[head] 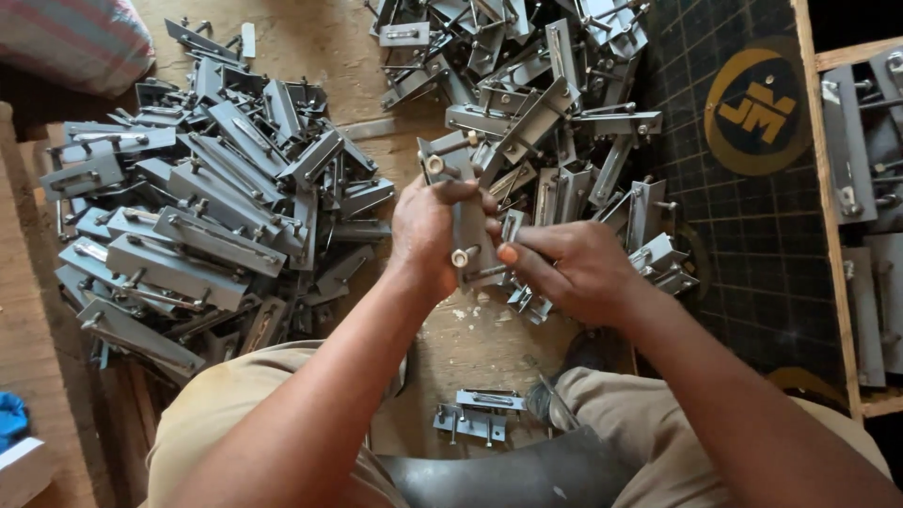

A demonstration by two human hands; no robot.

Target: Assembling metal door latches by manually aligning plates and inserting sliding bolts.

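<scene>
On the wooden floor (310,38), a pile of grey metal latches (198,216) lies at left; centre, the left hand (428,235) grips one grey latch (467,230) upright, steadying it, while the right hand (574,268) pinches its lower bolt; another heap (546,103) lies beyond

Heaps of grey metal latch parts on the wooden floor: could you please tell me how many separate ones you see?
2. One heap of grey metal latch parts lies left of the hands; the other heap lies above and right of them. Stray pieces sit by the knees, and more may lie out of view.
</scene>
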